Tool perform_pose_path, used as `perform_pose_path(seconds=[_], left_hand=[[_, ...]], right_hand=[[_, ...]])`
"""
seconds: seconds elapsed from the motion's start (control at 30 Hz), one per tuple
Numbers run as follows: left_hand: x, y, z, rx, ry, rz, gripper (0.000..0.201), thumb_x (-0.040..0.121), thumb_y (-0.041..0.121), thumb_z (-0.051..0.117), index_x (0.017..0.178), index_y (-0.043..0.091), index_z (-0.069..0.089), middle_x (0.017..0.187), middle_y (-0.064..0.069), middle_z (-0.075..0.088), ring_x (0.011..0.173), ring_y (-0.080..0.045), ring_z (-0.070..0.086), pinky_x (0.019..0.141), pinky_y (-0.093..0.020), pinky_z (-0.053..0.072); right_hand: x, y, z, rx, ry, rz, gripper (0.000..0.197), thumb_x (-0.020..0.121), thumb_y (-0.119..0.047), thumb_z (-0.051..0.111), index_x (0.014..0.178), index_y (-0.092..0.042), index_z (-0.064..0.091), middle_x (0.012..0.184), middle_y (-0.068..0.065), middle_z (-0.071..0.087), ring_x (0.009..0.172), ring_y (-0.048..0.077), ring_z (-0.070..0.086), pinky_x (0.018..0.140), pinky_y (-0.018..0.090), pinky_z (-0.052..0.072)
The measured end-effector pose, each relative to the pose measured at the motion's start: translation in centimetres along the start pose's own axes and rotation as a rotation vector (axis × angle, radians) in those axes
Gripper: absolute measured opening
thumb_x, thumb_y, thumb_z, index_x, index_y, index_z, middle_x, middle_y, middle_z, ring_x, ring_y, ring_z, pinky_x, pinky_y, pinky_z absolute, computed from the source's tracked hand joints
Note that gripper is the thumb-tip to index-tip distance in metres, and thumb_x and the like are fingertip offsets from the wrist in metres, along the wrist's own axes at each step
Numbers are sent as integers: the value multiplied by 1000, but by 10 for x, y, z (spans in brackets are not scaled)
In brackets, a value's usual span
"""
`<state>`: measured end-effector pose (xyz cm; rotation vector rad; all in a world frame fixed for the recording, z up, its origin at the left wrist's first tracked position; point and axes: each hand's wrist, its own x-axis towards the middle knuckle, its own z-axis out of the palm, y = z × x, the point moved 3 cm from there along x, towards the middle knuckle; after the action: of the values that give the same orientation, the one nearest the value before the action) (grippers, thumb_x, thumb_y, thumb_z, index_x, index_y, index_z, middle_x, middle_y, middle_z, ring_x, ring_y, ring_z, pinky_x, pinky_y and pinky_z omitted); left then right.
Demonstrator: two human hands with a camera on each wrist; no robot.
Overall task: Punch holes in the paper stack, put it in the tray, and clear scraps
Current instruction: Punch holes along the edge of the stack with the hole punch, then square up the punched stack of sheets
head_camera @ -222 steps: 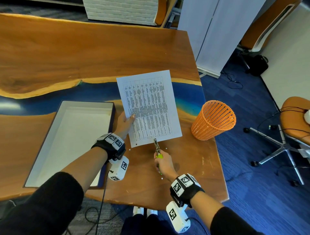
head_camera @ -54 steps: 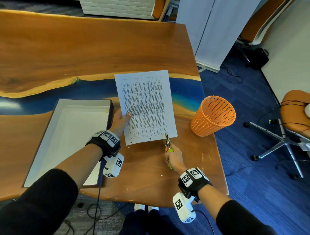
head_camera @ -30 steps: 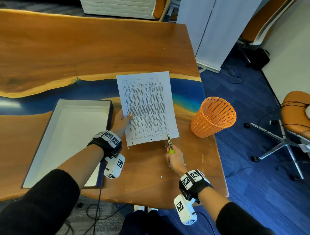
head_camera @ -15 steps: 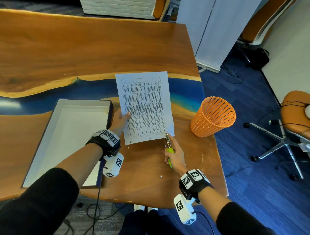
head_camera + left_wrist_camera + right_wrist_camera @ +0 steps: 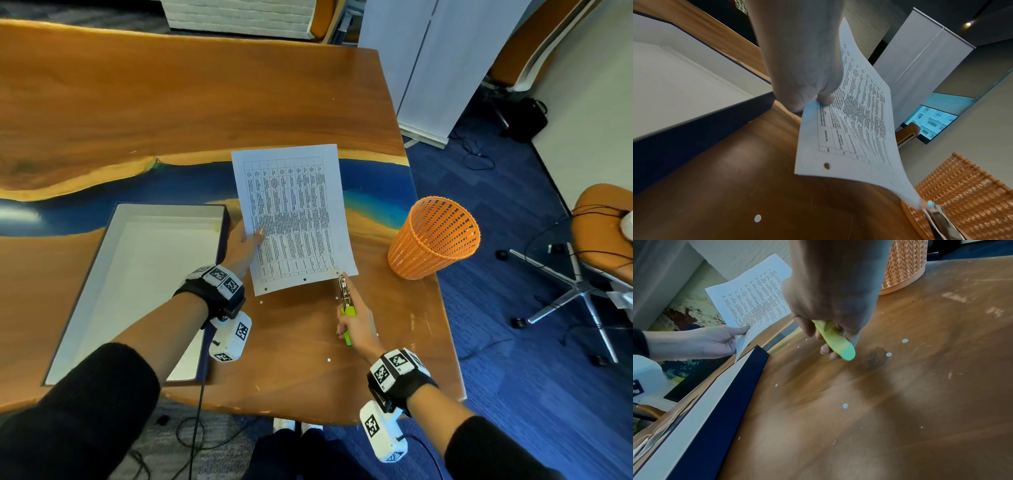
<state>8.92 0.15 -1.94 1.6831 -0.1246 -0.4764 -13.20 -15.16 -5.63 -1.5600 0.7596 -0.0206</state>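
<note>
My left hand [image 5: 245, 245] pinches the left edge of the printed paper stack [image 5: 294, 216] and holds it just above the wooden table [image 5: 171, 102]. The stack's near edge shows punched holes [image 5: 826, 165]. My right hand [image 5: 354, 325] grips a green-handled hole punch [image 5: 345, 301], whose metal head sits at the stack's near right corner. In the right wrist view the green handle [image 5: 835, 340] lies across my curled fingers. Several white paper dots [image 5: 845, 406] are scattered on the table. The white tray [image 5: 137, 281] with dark walls lies to the left, with nothing in it.
An orange mesh wastebasket [image 5: 433, 240] stands near the table's right edge. Beyond that edge is blue carpet with an office chair [image 5: 603, 240] and cables. White panels [image 5: 421, 61] stand behind the table's far right corner.
The punch has gone step by step to the right along the stack's near edge, from near its middle to its right corner. The left hand keeps its hold on the paper.
</note>
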Motion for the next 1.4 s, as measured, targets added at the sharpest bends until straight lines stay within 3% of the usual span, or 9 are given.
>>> perform_pose_path(seconds=[0.2,0.3,0.43,0.57,0.8,1.0,1.07,1.23,1.4], left_hand=[[-1,1,-7,5,-11,23,40,97,7,47,137,6,44,132,-13,57,115,-27,59,95,-45,49],[-3,-1,-10,8,-25,25,40,97,9,48,136,6,44,131,-14,58,115,-29,60,94,-47,50],[-6,-6,-13,16,-46,21,40,96,8,49,136,6,44,130,-14,58,111,-27,62,89,-42,53],[-10,-10,-14,14,-60,32,40,97,7,48,136,4,44,128,-11,58,107,-23,61,79,-29,53],[-15,-11,-10,8,-71,18,36,97,6,48,132,5,46,108,3,64,92,-6,64,70,-19,55],[-22,-12,-14,19,-100,34,36,97,9,48,133,5,45,111,1,64,99,-14,64,83,-31,54],[-24,-12,-17,22,-104,33,35,97,10,49,132,5,46,109,1,65,98,-15,65,79,-27,54],[-27,-14,-21,2,-116,11,37,96,7,49,133,3,45,115,-6,64,100,-19,64,89,-41,52],[-34,-15,-21,-8,-216,-18,41,95,9,51,135,7,45,125,-9,62,111,-22,62,92,-44,52]], right_hand=[[-5,13,-17,-93,76,5,81,67,15,43,130,-36,44,68,1,52,56,17,43,49,26,41],[-7,18,-34,-178,140,-5,59,79,4,52,125,-30,38,88,1,63,76,20,57,71,33,50],[-12,31,-70,-457,252,51,35,89,-17,52,119,-17,35,121,10,53,106,27,53,96,47,42],[-17,47,-99,-790,369,193,32,89,-21,52,115,-10,36,122,12,39,114,32,41,94,53,37],[-21,66,-102,-941,398,340,46,90,-31,56,122,-5,35,127,15,34,120,32,37,91,53,43],[-17,64,-99,-1006,356,463,47,89,-40,52,121,-10,34,128,12,33,121,30,32,99,54,36],[-12,51,-98,-986,404,469,48,88,-41,50,121,-10,36,129,13,33,122,31,31,102,54,30],[10,-12,-77,-603,391,-31,24,94,-19,45,117,-13,51,125,8,49,119,25,39,102,46,30],[30,-74,-43,-30,59,-101,65,91,-29,57,145,-12,24,126,-1,51,118,13,45,95,28,34]])
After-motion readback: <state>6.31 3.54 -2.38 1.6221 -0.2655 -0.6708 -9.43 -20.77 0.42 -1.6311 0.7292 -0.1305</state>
